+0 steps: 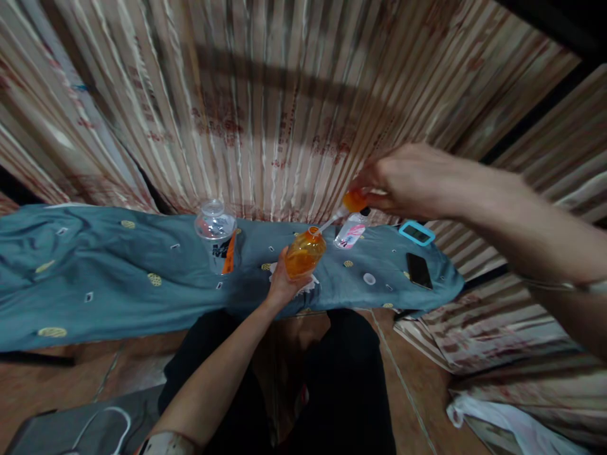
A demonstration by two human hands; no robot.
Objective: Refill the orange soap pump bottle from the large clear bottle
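Tilted to the right, an orange see-through bottle rests in my left hand, whose fingers wrap round its lower part. Orange liquid shows inside it. My right hand, raised at the upper right, is closed on an orange pump top. From this top a pale tube slants down to the bottle's open mouth; I cannot tell if its tip is inside. Just under the right hand stands a clear bottle with a pink and white label and a dark cap. A crumpled white tissue lies below the orange bottle.
A teal patterned cloth covers the narrow table. On it are a clear plastic cup at left, a small round clear lid, a dark phone and a blue-framed timer-like device. A pleated curtain hangs behind.
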